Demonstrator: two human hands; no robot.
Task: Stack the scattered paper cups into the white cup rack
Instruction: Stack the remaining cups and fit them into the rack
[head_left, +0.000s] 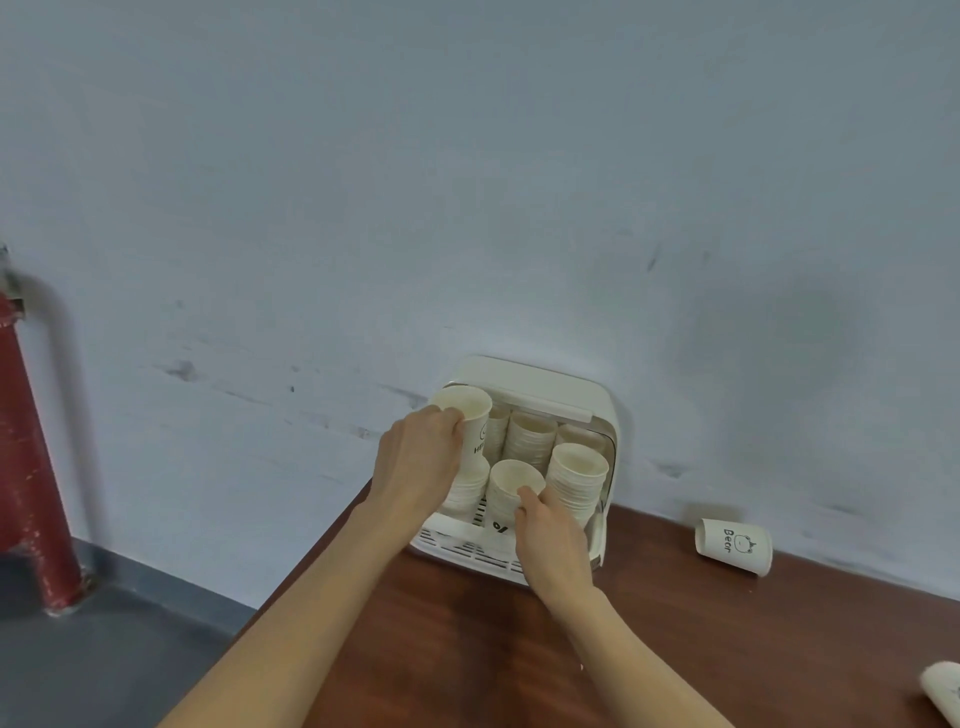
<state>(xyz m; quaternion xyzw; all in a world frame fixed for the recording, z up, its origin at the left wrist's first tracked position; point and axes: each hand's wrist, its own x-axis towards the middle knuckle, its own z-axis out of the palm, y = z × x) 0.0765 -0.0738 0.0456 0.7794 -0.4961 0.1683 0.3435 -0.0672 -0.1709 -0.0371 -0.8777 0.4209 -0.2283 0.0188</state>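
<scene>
Left hand (418, 462), right hand (545, 535) each hold cup in rack (597, 410).

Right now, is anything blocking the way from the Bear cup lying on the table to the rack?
Nothing visible does. The Bear cup lies on its side on bare table right of the rack. Both hands are busy at the rack: left hand and right hand each grip a cup.
</scene>
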